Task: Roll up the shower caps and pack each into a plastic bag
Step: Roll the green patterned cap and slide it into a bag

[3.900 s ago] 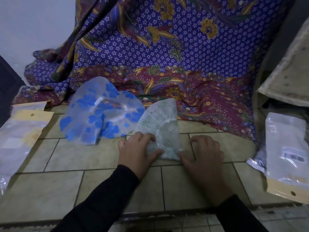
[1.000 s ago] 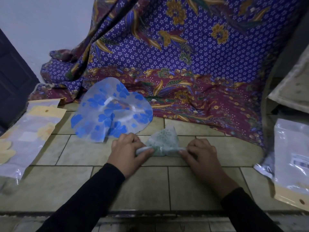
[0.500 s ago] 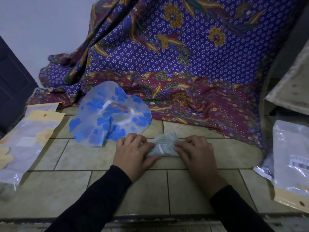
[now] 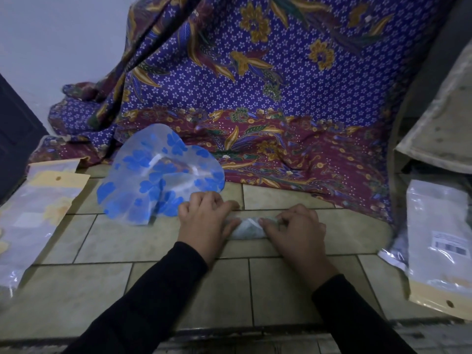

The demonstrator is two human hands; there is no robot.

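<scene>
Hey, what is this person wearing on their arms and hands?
Both arms are in long, plain black sleeves with no visible markings. The left sleeve and the right sleeve each end at the wrist. The left hand and right hand are bare: no gloves, and no ring, watch or bracelet shows.

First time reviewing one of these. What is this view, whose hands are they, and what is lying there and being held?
No machine here: a person wears a camera on the head, looking down at their own hands. The left hand and right hand both grip a small rolled shower cap, pale with green print, on the tiled surface. A blue-flowered cap lies unrolled beside the left hand. One plastic bag with a yellow header lies far left, another bag far right. A patterned cloth hangs behind.
</scene>
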